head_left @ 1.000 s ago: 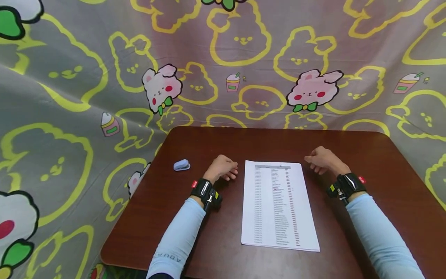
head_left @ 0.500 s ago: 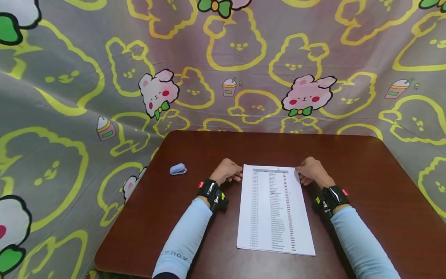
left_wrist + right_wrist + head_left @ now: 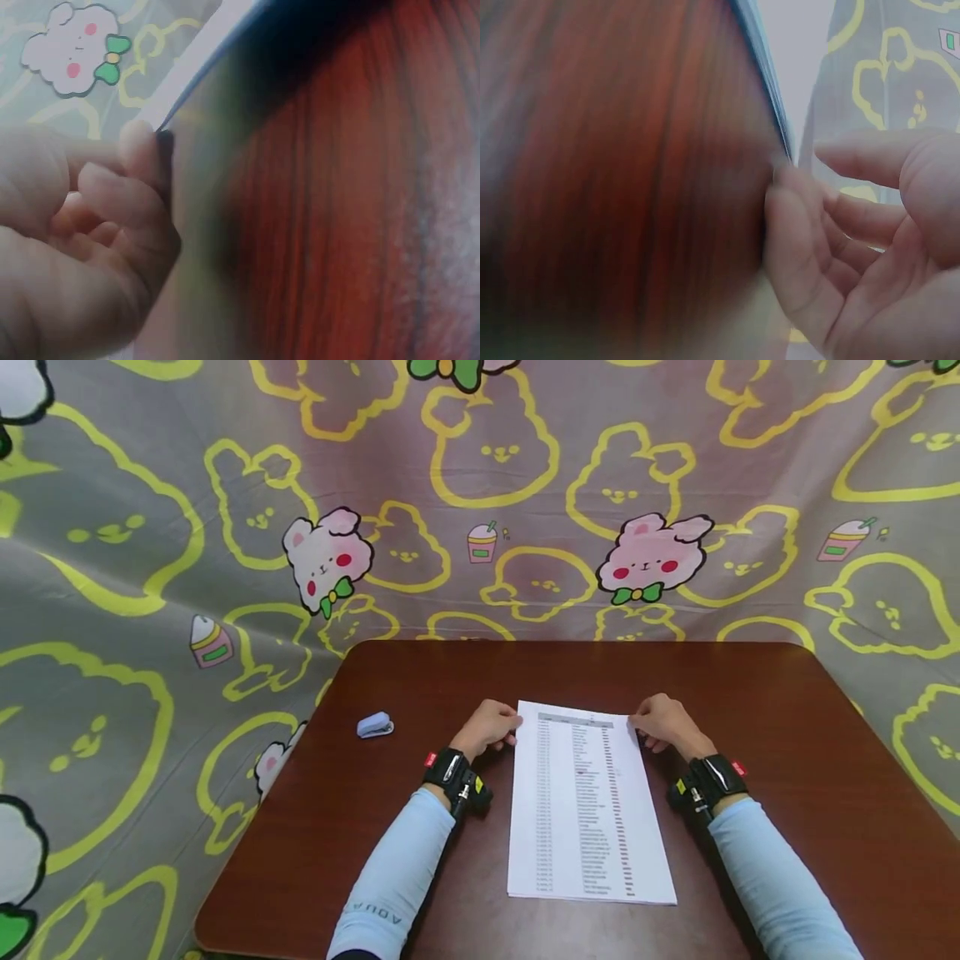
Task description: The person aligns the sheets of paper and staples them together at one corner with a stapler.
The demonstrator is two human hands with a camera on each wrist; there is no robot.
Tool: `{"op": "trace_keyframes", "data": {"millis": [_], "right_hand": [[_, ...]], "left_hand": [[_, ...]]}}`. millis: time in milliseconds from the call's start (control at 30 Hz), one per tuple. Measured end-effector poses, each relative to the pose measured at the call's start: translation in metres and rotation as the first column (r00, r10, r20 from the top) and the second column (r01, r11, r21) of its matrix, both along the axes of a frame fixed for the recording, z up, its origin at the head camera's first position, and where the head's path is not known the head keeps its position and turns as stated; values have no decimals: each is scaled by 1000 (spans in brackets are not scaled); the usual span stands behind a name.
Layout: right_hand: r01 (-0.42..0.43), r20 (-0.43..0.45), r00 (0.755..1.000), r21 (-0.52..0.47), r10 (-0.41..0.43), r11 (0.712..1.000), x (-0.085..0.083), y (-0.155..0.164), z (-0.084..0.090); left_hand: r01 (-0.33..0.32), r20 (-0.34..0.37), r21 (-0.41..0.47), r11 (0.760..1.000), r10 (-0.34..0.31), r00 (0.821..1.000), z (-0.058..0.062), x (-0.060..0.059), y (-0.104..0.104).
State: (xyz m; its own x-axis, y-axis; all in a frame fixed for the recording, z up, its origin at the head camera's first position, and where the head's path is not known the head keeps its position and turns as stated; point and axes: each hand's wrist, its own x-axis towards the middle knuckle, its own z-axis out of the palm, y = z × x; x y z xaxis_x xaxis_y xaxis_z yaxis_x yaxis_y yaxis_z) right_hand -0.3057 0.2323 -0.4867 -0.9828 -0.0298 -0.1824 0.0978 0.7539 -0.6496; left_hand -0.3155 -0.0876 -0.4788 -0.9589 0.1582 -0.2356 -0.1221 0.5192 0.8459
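Note:
A thin stack of printed paper sheets (image 3: 588, 810) sits in front of me, its top end slightly raised off the table. At its top left corner my left hand (image 3: 487, 727) pinches the edge; the left wrist view shows the paper (image 3: 199, 64) running into the fingertips, the other fingers curled below. My right hand (image 3: 663, 724) holds the top right corner. In the right wrist view the sheets' edge (image 3: 769, 82) meets the fingers, with the thumb close by on the printed side. Rows of small print cover the top sheet, too small to read.
A light blue stapler (image 3: 375, 725) lies on the dark red-brown wooden table (image 3: 435, 672), left of the left hand. Behind and to the left hangs a grey curtain (image 3: 517, 585) with cartoon rabbits and yellow outlines. Both wrists wear black camera straps.
Both hands have moved inward to the paper's top corners, the right one travelling farther left. The paper's top end has lifted a little. The stapler stays in place on the table.

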Motion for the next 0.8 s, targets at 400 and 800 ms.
{"op": "trace_keyframes", "data": {"millis": [400,800], "right_hand": [[-71,-51,997,-365,56,928,14,14,19],[-113,-439,896,-385,-74,916,45,0,126]], "left_hand": [[58,-167,246,968,-17,986,30,5,-19],[161,-568,163,973,-40,822,137,29,-16]]}}
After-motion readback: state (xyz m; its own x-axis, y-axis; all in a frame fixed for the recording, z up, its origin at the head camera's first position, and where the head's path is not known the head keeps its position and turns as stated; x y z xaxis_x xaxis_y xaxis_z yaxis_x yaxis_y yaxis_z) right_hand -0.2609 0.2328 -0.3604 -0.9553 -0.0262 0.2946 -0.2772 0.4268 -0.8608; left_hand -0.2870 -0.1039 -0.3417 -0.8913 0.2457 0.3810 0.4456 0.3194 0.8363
